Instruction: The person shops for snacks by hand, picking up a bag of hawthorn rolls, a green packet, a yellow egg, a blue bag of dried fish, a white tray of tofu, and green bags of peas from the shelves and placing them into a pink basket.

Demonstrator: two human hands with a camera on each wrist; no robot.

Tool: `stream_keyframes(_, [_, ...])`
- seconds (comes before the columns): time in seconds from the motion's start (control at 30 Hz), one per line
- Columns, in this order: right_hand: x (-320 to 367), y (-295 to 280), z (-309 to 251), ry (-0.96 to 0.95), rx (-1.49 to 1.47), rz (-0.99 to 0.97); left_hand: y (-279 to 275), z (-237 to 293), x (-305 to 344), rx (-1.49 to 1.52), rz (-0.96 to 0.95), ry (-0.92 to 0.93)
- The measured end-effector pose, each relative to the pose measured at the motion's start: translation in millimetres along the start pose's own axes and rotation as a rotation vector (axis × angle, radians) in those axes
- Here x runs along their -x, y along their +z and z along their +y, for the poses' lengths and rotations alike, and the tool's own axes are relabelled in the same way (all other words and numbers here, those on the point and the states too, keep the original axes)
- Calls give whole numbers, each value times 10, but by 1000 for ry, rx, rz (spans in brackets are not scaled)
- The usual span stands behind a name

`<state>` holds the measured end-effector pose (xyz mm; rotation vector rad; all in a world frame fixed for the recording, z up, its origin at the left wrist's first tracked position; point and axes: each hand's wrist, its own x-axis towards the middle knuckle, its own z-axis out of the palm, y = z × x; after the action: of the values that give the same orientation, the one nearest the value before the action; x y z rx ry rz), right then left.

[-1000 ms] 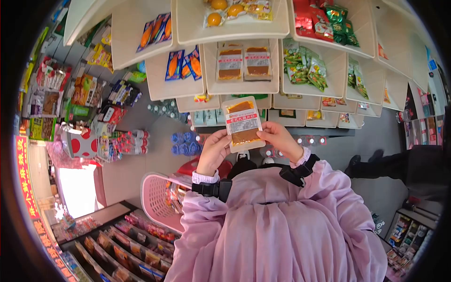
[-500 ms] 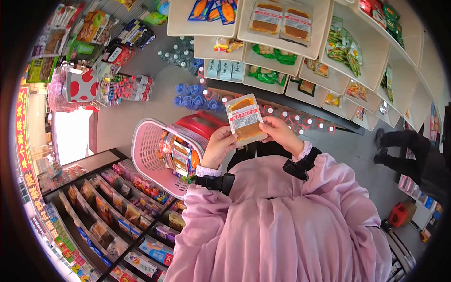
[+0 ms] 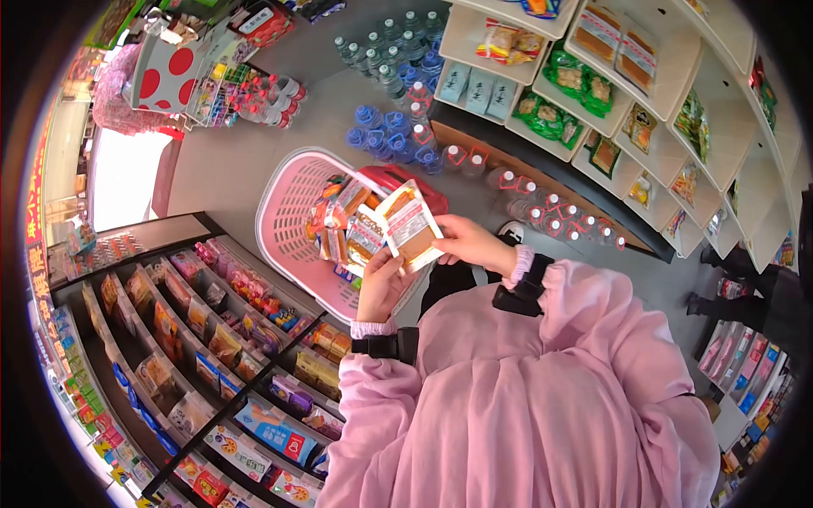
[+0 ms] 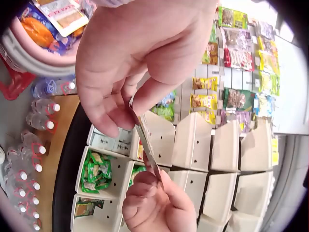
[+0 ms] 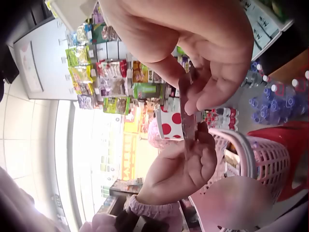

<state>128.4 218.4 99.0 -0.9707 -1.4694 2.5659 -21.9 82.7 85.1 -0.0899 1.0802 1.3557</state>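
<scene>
A flat clear snack pack with brown filling and a white label with a red band is held tilted in front of the body. My left hand pinches its lower left edge between thumb and fingers. On the right edge, my right hand grips it the same way. Both wrist views show the pack nearly edge-on between the two hands. Just beyond the left hand stands a pink basket, partly filled with packaged snacks; the held pack overlaps its right side in the head view.
White shelf bins with bagged snacks rise at the upper right. Water bottles line their base, with blue-tinted bottles beside them. A rack of packaged snacks fills the lower left. Another person's dark-clothed legs show far right.
My view has turned left and down, away from the bins toward the basket. Both hands keep hold of the snack pack, which has come nearer the basket and tilted more.
</scene>
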Motion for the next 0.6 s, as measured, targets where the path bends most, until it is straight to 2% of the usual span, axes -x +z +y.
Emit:
stream_keyframes(0.07, [-268,231,165,-36,86,-51,-146,71,170,25,66,43])
stream_keyframes(0.17, [-725,575,523,-86,115,-82,-732,57,253,83,92,10])
stream_keyframes(0.27, [-956,873,420,90,238,-68,-1217,16,264,198,187,46])
stream_keyframes(0.3, [-1183,930,663,92,244,-96,-1356,3,217,235,223,54])
stream_keyframes(0.4, [-1273,1105,637,-3,292,-27,-1678,114,19,299,304,67])
stream_keyframes(0.5, [-1152,1139,621,-88,355,9,-1864,269,-199,429,287,99])
stream_keyframes(0.57, [-1103,981,721,-10,328,-89,-2213,232,-415,440,282,137])
stream_keyframes(0.6, [-972,901,600,21,340,-93,-2204,281,-458,427,362,106])
